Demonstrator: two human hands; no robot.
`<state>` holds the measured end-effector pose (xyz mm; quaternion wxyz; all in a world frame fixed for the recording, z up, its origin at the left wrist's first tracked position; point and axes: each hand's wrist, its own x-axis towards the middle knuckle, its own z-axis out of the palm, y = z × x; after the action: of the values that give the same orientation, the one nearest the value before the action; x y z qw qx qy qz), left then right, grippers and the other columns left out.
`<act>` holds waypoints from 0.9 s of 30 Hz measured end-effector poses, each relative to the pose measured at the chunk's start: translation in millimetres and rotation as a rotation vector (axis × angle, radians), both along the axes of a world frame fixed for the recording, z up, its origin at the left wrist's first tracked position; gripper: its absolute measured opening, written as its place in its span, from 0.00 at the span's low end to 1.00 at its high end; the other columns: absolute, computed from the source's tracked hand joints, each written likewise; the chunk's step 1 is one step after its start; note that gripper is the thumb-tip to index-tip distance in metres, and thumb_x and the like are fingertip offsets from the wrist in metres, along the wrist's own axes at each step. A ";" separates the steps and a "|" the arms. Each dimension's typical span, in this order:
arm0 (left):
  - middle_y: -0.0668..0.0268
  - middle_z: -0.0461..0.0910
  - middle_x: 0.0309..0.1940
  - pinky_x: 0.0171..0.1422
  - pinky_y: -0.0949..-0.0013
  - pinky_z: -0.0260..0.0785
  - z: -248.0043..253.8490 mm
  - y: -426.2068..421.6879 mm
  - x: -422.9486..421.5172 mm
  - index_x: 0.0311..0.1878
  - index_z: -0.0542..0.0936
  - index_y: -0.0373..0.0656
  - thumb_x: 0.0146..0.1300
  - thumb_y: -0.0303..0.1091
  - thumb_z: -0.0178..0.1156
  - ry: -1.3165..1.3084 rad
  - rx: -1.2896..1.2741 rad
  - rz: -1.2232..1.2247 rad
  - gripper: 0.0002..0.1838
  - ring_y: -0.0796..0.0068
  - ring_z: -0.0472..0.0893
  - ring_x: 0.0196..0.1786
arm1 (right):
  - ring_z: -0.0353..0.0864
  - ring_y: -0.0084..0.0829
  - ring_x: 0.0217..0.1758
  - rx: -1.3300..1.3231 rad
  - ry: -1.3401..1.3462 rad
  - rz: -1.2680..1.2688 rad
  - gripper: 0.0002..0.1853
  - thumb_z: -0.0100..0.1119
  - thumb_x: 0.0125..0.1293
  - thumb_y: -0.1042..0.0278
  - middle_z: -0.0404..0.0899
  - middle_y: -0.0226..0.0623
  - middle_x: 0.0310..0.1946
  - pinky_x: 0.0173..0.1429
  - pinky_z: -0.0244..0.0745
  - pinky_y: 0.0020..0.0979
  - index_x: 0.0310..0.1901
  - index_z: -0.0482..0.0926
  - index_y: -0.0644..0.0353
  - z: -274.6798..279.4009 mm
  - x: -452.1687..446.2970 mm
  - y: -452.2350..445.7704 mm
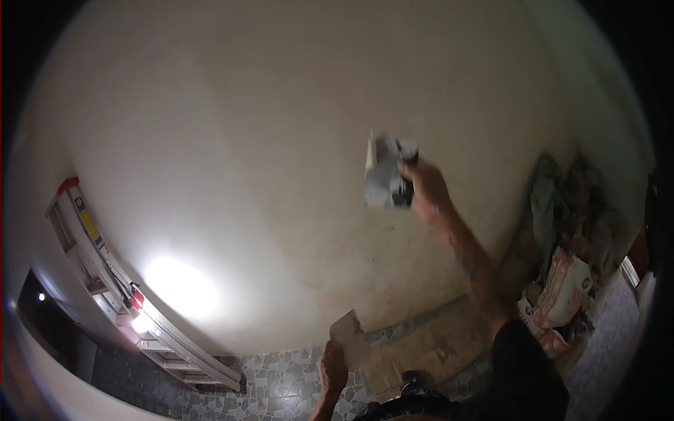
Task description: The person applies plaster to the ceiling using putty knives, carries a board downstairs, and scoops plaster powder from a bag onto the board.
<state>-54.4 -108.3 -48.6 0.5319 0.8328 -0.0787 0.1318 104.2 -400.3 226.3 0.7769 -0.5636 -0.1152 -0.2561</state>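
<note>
Two hands and two scrapers are in view, one scraper to each hand, and one strip of cardboard [421,351] lies along the foot of the wall [281,140]. The right scraper [385,184] is high above the cardboard, in front of the wall; I cannot tell whether it touches. The grip of the right hand [428,188] is clamped on its right side, the thumb over its face. Its long axis runs nearly up and down, its pale edge faces left, and grey and white smears mark its face, slightly blurred. The left scraper [351,337] is at the cardboard's left end, above floor level, clamped in the grip of the left hand [333,368]. It points upward, its long axis leaning so the top tips left.

One ladder [168,330] leans well left of the cardboard, with one bright patch of light [181,288] on the wall between them. Right of the cardboard are white sacks [562,288] with red print, at least two; their contents are hidden. Behind them rises a dim, crumpled heap [544,203]. One dark shoe [414,382] shows at the cardboard's near edge, and stone-patterned floor [281,382] spreads to its left
</note>
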 end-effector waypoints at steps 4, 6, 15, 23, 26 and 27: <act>0.59 0.73 0.25 0.32 0.62 0.65 -5.2 -12.5 21.9 0.39 0.74 0.36 0.75 0.39 0.51 0.115 -0.317 0.097 0.14 0.68 0.72 0.28 | 0.82 0.26 0.44 -0.547 -0.192 -0.311 0.19 0.55 0.71 0.64 0.83 0.36 0.42 0.48 0.76 0.33 0.57 0.77 0.68 123.6 54.5 -30.5; 0.64 0.73 0.26 0.31 0.66 0.64 0.7 -24.3 31.5 0.39 0.74 0.36 0.75 0.39 0.52 0.192 -0.429 0.147 0.14 0.74 0.71 0.28 | 0.83 0.33 0.43 -0.799 -0.377 -0.548 0.18 0.52 0.72 0.64 0.85 0.41 0.40 0.48 0.76 0.36 0.57 0.78 0.64 181.2 87.9 -40.1; 0.64 0.78 0.41 0.36 0.70 0.75 -17.0 -70.2 79.8 0.59 0.73 0.40 0.76 0.41 0.52 0.184 -0.791 0.254 0.16 0.72 0.80 0.39 | 0.67 0.50 0.73 -1.441 -0.608 -0.821 0.23 0.49 0.73 0.76 0.70 0.54 0.66 0.75 0.64 0.50 0.69 0.68 0.65 382.7 192.7 -39.6; 0.55 0.78 0.53 0.48 0.62 0.78 -47.6 -86.5 104.1 0.69 0.68 0.42 0.76 0.45 0.55 0.255 -0.975 0.360 0.25 0.61 0.81 0.51 | 0.66 0.52 0.73 -1.704 -0.665 -1.016 0.22 0.43 0.76 0.77 0.66 0.57 0.70 0.78 0.63 0.48 0.69 0.66 0.67 413.8 231.0 -30.1; 0.51 0.78 0.57 0.52 0.60 0.80 -65.0 -82.4 108.9 0.73 0.66 0.43 0.76 0.47 0.56 0.281 -1.018 0.367 0.29 0.57 0.81 0.55 | 0.65 0.52 0.74 -1.653 -0.669 -1.101 0.23 0.40 0.77 0.77 0.64 0.55 0.72 0.78 0.62 0.47 0.71 0.64 0.67 408.3 257.9 -32.7; 0.51 0.78 0.57 0.49 0.60 0.80 -79.8 -73.5 112.9 0.74 0.65 0.43 0.75 0.47 0.57 0.282 -1.032 0.325 0.30 0.57 0.82 0.53 | 0.64 0.52 0.74 -1.671 -0.688 -1.127 0.23 0.40 0.76 0.77 0.63 0.55 0.72 0.79 0.62 0.47 0.72 0.64 0.67 405.3 261.4 -35.1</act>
<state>58.5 -181.9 -128.4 0.8490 0.4752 0.1971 0.1209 365.6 -435.4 631.6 -0.1614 -0.7874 -0.1902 -0.5637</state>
